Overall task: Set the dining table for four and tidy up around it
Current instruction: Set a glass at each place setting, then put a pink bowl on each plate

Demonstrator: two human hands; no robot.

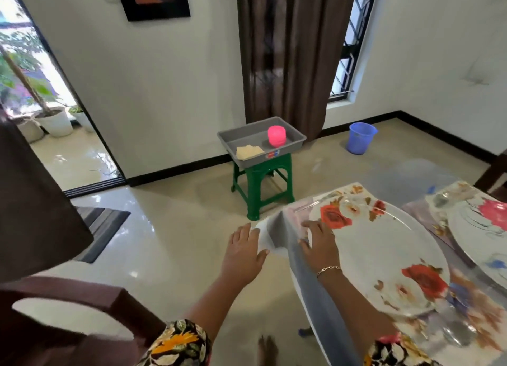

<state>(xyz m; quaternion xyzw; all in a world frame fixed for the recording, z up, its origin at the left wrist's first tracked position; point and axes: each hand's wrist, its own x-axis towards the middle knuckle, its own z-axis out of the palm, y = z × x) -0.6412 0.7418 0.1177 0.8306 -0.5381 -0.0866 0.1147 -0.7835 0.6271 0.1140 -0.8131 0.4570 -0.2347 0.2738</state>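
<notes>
Beside two plates, left hand and right hand touch the tablecloth, grips spread.

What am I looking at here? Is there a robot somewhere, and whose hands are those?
There is no robot here. A person wears a wide-angle camera on the head, so this single picture looks forward and down at their own two hands.

The left hand lies with straight fingers against the hanging corner of the tablecloth. The right hand rests on the table's corner, beside the rim of a large flowered plate. Neither hand clearly grips anything. A second plate lies further right.

Beyond the table, a green stool carries a grey tray with a pink container in it. A blue bucket stands on the floor.
</notes>
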